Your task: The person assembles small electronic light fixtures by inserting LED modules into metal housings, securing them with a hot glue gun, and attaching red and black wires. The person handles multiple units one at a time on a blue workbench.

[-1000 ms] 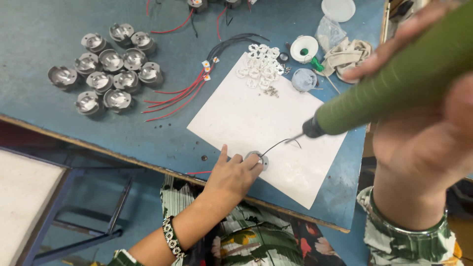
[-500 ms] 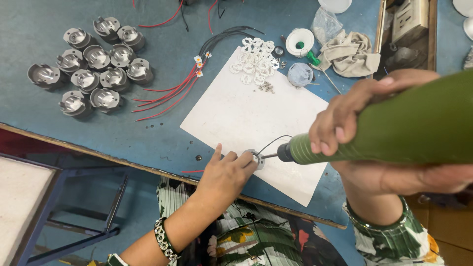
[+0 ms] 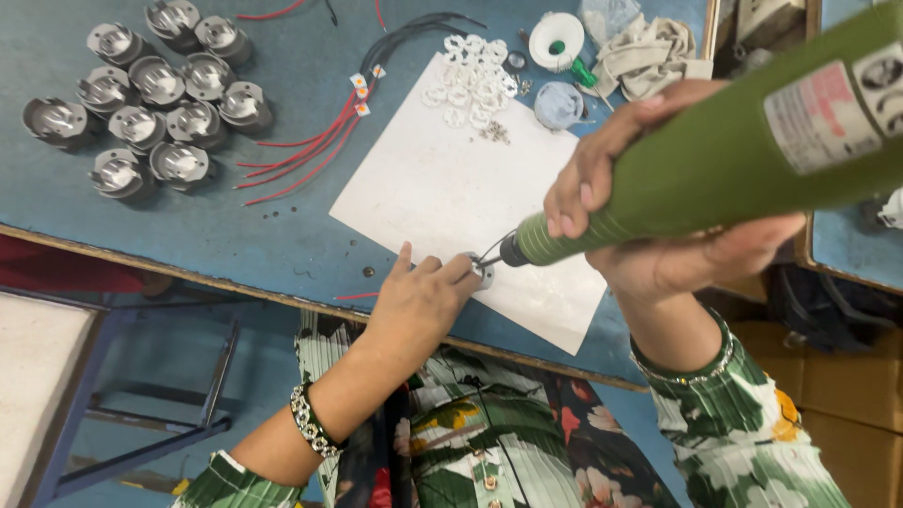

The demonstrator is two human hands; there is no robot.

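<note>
My left hand (image 3: 421,299) presses its fingertips on a small round metal part (image 3: 481,272) lying on a white paper sheet (image 3: 451,188) near the table's front edge. My right hand (image 3: 649,216) grips a thick green electric screwdriver (image 3: 715,160), held nearly level. Its bit tip touches the small metal part right beside my left fingers. A thin dark wire loops from the part across the paper.
Several grey metal cup-shaped housings (image 3: 150,89) are grouped at the far left of the blue table (image 3: 235,235). Red wires (image 3: 306,150), a pile of white plastic rings (image 3: 470,66), a white tape roll (image 3: 557,38) and a crumpled cloth (image 3: 649,47) lie behind the paper.
The green screwdriver has swung down and left until its tip meets the part under my left fingers. The view has shifted closer over the paper.
</note>
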